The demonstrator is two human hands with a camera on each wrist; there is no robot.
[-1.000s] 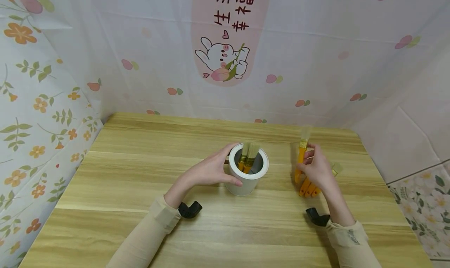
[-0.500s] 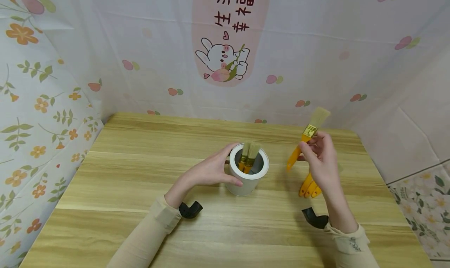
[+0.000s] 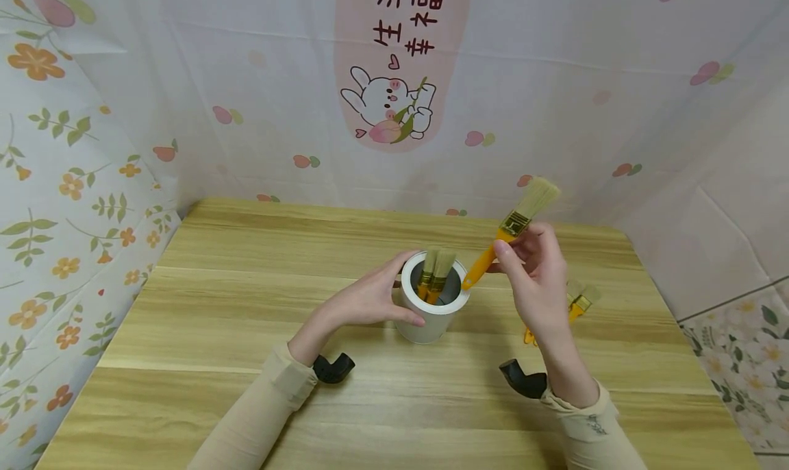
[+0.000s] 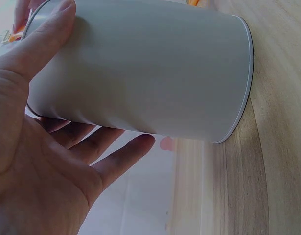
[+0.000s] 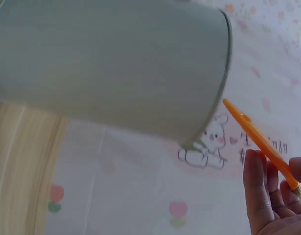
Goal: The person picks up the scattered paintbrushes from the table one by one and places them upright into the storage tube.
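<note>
A white cylindrical can [image 3: 425, 330] stands upright on the table, and my left hand [image 3: 360, 299] holds its left side between thumb and fingers. In the left wrist view, the thumb lies across the can wall [image 4: 145, 68]. Two paintbrushes [image 3: 441, 268] stand inside, bristles up. My right hand [image 3: 541, 281] pinches another paintbrush [image 3: 482, 264] by its orange handle, bristles tilted up to the right. Its handle end is by the can's right rim. In the right wrist view, the handle tip [image 5: 228, 105] is close to the rim; whether they touch I cannot tell.
More orange-handled paintbrushes [image 3: 578, 308] lie on the wooden table [image 3: 394, 415] at the right, partly hidden behind the right forearm. A patterned cloth [image 3: 259, 114] hangs along the table's back edge. Black curved pieces [image 3: 335, 368] sit at both wrists.
My right hand has lifted the paintbrush from beside the others and carried it left to the can, its handle end now lower left. The left hand and the can have stayed in place.
</note>
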